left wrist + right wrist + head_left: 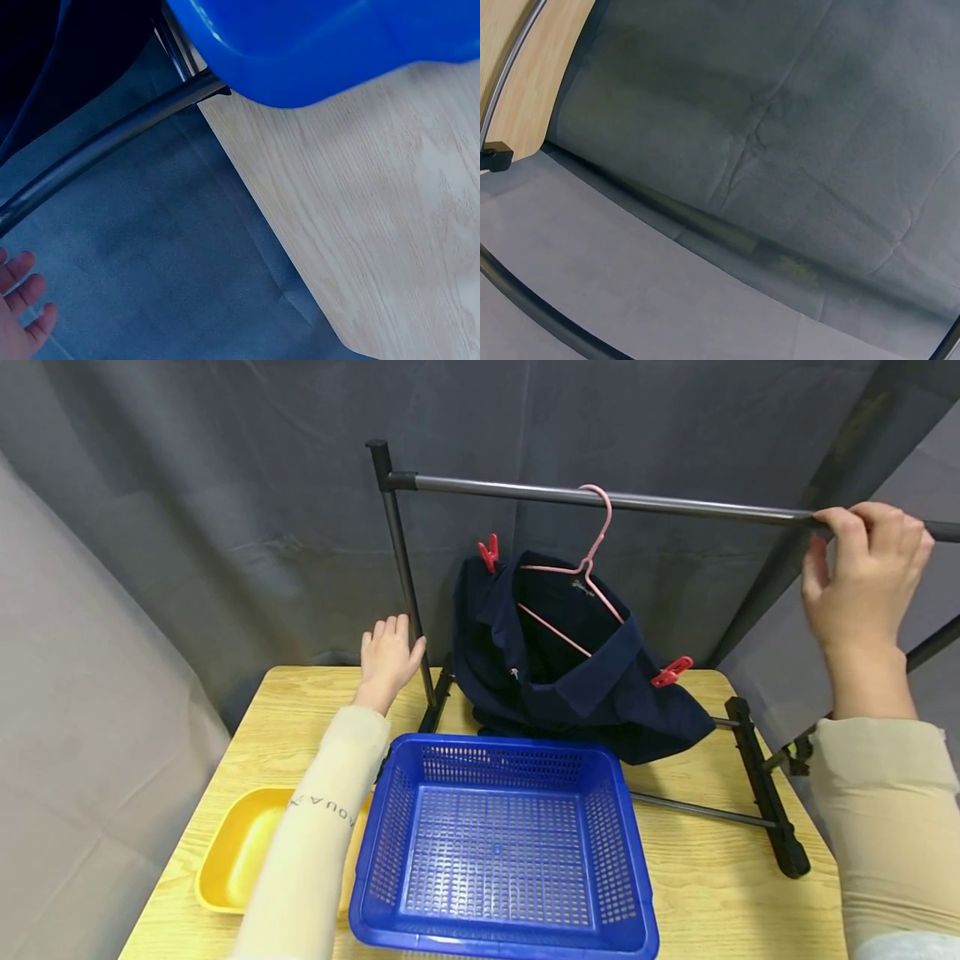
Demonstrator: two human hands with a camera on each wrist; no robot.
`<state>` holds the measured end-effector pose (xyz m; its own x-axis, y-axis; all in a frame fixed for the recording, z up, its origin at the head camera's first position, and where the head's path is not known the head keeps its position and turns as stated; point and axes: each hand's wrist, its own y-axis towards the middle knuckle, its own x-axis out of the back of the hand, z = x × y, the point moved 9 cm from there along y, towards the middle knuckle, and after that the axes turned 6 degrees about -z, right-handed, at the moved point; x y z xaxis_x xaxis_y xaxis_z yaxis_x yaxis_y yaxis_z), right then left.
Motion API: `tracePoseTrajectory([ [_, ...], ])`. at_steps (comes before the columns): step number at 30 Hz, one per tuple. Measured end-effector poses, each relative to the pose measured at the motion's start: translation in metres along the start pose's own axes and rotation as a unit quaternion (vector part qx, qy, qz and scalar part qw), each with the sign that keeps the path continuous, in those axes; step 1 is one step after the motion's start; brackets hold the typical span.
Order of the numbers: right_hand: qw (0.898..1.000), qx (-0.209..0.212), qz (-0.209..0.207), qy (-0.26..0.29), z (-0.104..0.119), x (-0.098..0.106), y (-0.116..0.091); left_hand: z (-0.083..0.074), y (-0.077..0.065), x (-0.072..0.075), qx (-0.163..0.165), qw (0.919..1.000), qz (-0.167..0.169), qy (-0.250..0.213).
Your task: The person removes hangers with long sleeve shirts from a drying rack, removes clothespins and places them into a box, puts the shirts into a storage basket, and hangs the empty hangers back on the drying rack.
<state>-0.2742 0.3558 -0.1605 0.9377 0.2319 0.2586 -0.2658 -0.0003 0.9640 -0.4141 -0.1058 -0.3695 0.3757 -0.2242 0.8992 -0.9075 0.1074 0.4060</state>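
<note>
- The left hand (387,658) has loose, slightly parted fingers just beside the slim black upright post (401,547); in the left wrist view they hold nothing.
- The right hand (866,568) curls its fingers over the smooth, round grey metal rail (697,507), gripping near its black end.
- Left of the right fingers, a bare stretch of rail runs to the thin pink hanger (602,530), hooked over the bar.
- Below that, between the two hands, hangs the navy collared cloth garment (600,718), its neck gaping, soft folds drooping to the table.
- Two red clips pinch it: one (490,556) right of the left fingers, the other (672,672) below and left of the right fingers.
- Nearer the person than the left fingers sits the blue rectangular plastic basket (510,740), lattice-walled; the shallow, glossy yellow tray (247,847) lies partly under the left forearm.
- The wood-grain table (315,710) has its rounded far-left corner left of the left fingers.
</note>
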Motion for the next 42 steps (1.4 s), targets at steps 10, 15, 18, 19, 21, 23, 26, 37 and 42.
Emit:
tracePoseTrajectory([
  [10,1.0,-0.022,0.009,0.0,-0.0011,0.0,0.0054,-0.0032,0.0037,-0.0005,0.03,0.9993,-0.015,-0.015],
  [15,1.0,-0.031,0.0,-0.003,0.0006,0.0027,0.006,-0.0042,0.0057,-0.0005,0.037,0.9987,-0.028,-0.02],
  [18,0.999,-0.036,-0.01,0.0,0.0005,0.0031,0.0059,-0.0042,0.0065,-0.0001,0.041,0.9983,-0.036,-0.023],
  [19,0.999,-0.038,-0.014,0.002,0.0006,0.0031,0.0059,-0.0043,0.0067,0.0003,0.042,0.9981,-0.038,-0.024],
  [21,0.999,-0.042,-0.02,0.004,0.0003,0.0029,0.0058,-0.0048,0.007,0.001,0.043,0.9979,-0.042,-0.025],
  [23,0.998,-0.045,-0.034,0.008,-0.0014,0.0032,0.0056,-0.006,0.0073,0.0019,0.042,0.9978,-0.046,-0.025],
  [26,0.998,-0.047,-0.047,0.01,-0.0047,0.0031,0.0047,-0.0076,0.0075,0.0027,0.04,0.9978,-0.048,-0.02],
  [37,0.997,-0.054,-0.061,0.008,-0.0071,-0.0006,0.0041,-0.0069,0.0057,0.0055,0.049,0.9964,-0.069,-0.006],
  [42,0.997,-0.053,-0.053,0.005,-0.004,-0.0033,0.0041,-0.0039,0.0039,0.0063,0.06,0.9957,-0.071,0.0],
])
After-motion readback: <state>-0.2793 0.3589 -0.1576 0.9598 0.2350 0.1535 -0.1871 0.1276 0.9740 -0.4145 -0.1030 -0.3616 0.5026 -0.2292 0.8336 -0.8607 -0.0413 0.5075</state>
